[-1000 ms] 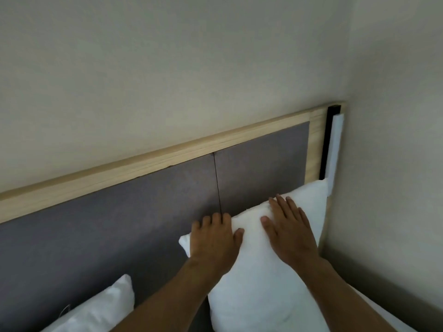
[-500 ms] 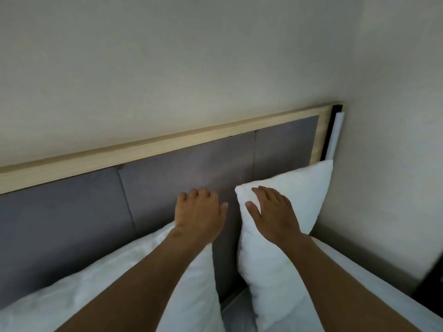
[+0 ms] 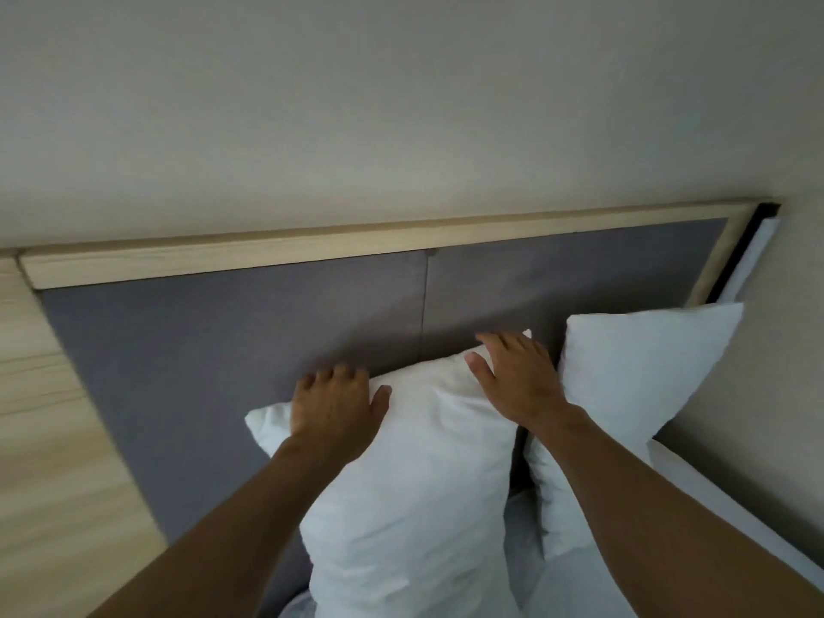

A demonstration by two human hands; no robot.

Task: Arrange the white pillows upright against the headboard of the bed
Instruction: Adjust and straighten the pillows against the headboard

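Two white pillows stand upright against the grey padded headboard with its pale wooden frame. The left pillow is under both hands: my left hand lies flat over its top left edge, fingers curled over the top, and my right hand presses flat on its top right corner. The right pillow leans in the corner by the side wall, untouched. A narrow dark gap separates the two pillows.
A pale wooden panel adjoins the headboard on the left. The side wall closes the right. White bed linen lies below the pillows. A black-and-white strip runs beside the headboard's right end.
Both hands left the right pillow and came onto the left pillow, which now stands upright against the headboard. The view swung left, showing the wooden side panel.
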